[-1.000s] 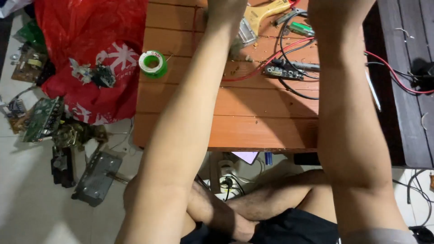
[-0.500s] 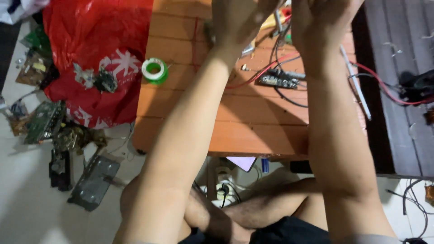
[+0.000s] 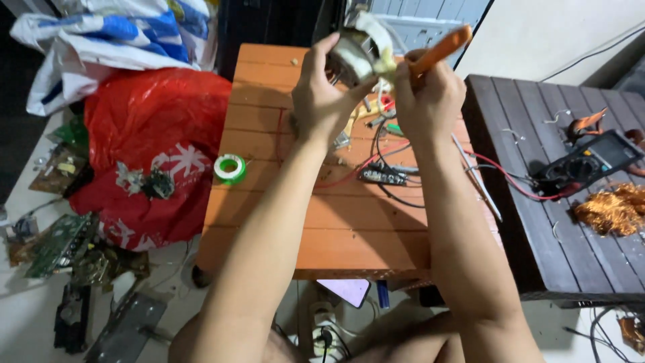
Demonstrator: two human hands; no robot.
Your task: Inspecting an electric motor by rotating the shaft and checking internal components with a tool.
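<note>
both hands raised above the orange table [image 3: 322, 228], so the work sits close to the eyes. left hand [image 3: 322, 101] is clamped around a small transformer-like part [image 3: 359, 50], fingers wrapped to steady it. right hand [image 3: 430, 94] is fisted on an orange-handled tool [image 3: 440, 48], tip angled at the part. green tape roll [image 3: 230, 168] and a multimeter [image 3: 591, 158] lie off to the sides, out of the way.

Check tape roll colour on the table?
Green roll of tape, white core; head view.
</note>
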